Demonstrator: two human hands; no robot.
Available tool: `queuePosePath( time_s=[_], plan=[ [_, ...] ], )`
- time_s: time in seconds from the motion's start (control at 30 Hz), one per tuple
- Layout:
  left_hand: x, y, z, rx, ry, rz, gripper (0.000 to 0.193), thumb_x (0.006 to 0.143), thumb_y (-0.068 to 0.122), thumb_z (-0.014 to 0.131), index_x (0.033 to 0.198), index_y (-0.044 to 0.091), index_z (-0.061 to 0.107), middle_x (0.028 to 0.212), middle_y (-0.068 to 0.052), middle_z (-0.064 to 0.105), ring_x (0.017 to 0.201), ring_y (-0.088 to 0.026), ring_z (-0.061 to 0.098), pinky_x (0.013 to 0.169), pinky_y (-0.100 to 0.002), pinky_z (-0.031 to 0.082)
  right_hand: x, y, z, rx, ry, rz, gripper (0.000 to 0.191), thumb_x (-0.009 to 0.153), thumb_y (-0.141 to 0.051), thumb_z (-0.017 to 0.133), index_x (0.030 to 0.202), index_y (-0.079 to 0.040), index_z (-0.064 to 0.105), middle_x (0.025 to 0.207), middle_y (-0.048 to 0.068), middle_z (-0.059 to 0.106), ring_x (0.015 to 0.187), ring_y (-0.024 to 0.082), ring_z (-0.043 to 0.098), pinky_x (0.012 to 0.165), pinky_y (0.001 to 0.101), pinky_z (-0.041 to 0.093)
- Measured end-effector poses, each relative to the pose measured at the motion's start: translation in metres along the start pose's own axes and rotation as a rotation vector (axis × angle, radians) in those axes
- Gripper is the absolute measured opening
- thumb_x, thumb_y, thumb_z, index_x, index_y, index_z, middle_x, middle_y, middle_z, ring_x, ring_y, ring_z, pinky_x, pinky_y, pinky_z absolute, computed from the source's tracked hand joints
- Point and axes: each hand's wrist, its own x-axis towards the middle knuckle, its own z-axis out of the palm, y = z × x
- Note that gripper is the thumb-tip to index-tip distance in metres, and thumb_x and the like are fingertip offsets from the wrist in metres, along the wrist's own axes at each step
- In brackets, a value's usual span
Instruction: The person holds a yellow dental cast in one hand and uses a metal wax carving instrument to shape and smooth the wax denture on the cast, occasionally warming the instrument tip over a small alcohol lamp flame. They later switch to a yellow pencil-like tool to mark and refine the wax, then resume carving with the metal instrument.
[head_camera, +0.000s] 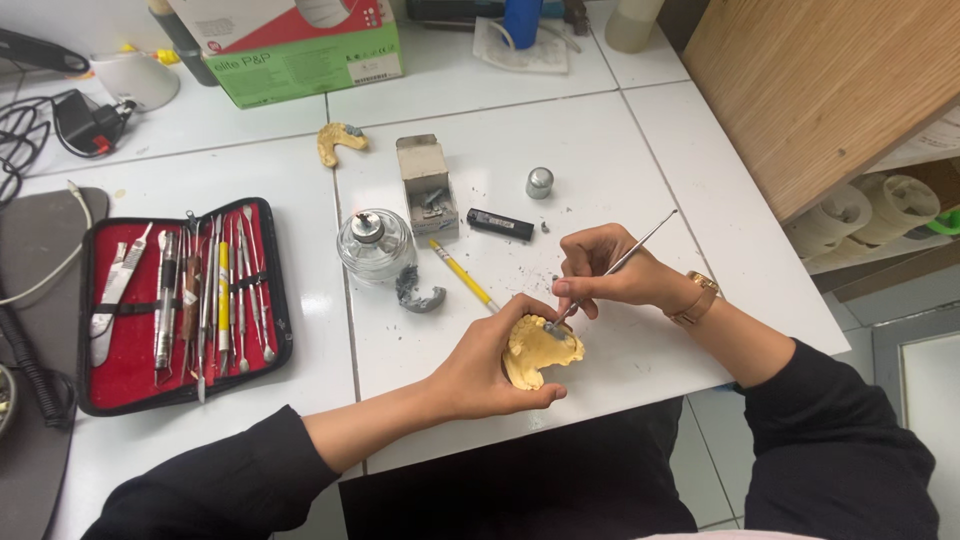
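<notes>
Left hand (480, 370) cups a yellow dental cast (540, 352), fingers wrapped under and around it, holding it just above the near edge of the white tiled bench (640, 180). Right hand (610, 275) pinches a thin metal carving tool (615, 265) like a pen, tip touching the top of the cast, handle slanting up and away. Landmark: glass spirit lamp (375, 245). Just right of lamp: grey wax arch piece (418, 292), yellow pencil (464, 276). Behind lamp: small open cardboard box (426, 185), black lighter (500, 224) beside it, metal cap (539, 182) further right. Left of lamp: open red-lined instrument case (180, 300) full of tools. Far behind lamp: second yellow cast (340, 140), green and red carton (300, 45).
</notes>
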Motion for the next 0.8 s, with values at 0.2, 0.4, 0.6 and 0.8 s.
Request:
queuePosePath(
  time_s=[0.2,0.4,0.6,0.8],
  plan=[
    [-0.001,-0.007,0.000,0.005,0.026,0.027,0.070,0.078,0.035,0.084,0.130,0.005,0.049,0.111,-0.013,0.073,0.096,-0.023,0.074,0.085,-0.033,0.058,-0.006,0.015,-0.002,0.050,0.053,-0.046,0.036,0.092,-0.006,0.074,0.068,-0.009,0.046,0.064,0.009,0.066,0.072,0.016,0.077,0.045,0.0246,0.058],
    [0.001,-0.002,0.001,0.002,-0.007,0.017,0.066,0.079,0.033,0.082,0.130,0.005,0.049,0.107,-0.013,0.073,0.096,-0.023,0.075,0.084,-0.033,0.058,-0.013,0.015,-0.010,0.034,0.017,-0.080,0.037,0.089,-0.003,0.077,0.070,-0.011,0.046,0.069,0.014,0.073,0.072,0.018,0.077,0.056,0.0254,0.063],
    [0.002,0.001,0.000,-0.018,-0.015,0.015,0.064,0.080,0.032,0.082,0.129,0.006,0.050,0.108,-0.011,0.074,0.098,-0.024,0.076,0.084,-0.034,0.059,-0.008,0.014,-0.019,0.052,-0.066,0.018,0.035,0.091,-0.005,0.076,0.071,-0.010,0.047,0.071,0.014,0.074,0.073,0.018,0.078,0.058,0.0258,0.062],
    [0.003,0.000,-0.002,-0.045,-0.002,0.035,0.065,0.081,0.033,0.083,0.129,0.005,0.049,0.115,-0.012,0.075,0.104,-0.024,0.077,0.090,-0.033,0.059,-0.001,0.018,-0.020,0.113,-0.108,0.013,0.035,0.093,-0.007,0.076,0.074,-0.009,0.047,0.069,0.011,0.071,0.073,0.017,0.078,0.063,0.0273,0.064]
  ],
)
